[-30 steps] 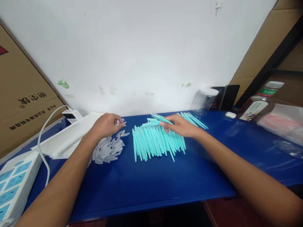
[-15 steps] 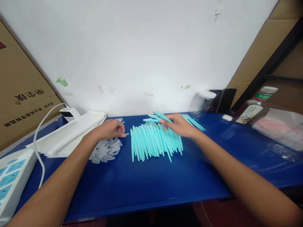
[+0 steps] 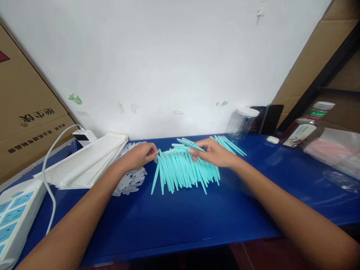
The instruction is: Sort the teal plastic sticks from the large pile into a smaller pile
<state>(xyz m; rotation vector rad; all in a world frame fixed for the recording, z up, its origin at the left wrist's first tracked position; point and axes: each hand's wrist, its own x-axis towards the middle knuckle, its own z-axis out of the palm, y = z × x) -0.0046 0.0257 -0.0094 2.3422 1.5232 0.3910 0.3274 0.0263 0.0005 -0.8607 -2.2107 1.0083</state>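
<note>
A fan of several turquoise plastic sticks [image 3: 182,170] lies in the middle of the blue table [image 3: 180,221]. My right hand [image 3: 213,152] rests on the far part of that pile and is closed on a few turquoise sticks that jut out to the left. My left hand [image 3: 140,155] pinches a small clear plastic cap at the top end of the leftmost stick. A heap of clear plastic caps [image 3: 131,178] lies just under and left of my left hand. A second small bunch of turquoise sticks [image 3: 230,144] lies behind my right hand.
A stack of white paper sleeves [image 3: 87,161] lies at the left, with a white charger [image 3: 83,137] and cable behind it. A white power strip [image 3: 15,215] sits at the near left. A clear jar [image 3: 242,122], a phone, a bottle [image 3: 306,125] and a plastic bag stand at the right.
My left hand has moved right from the heap of clear caps to the left edge of the turquoise pile, and the leftmost stick now lies more slanted. My right hand has hardly moved.
</note>
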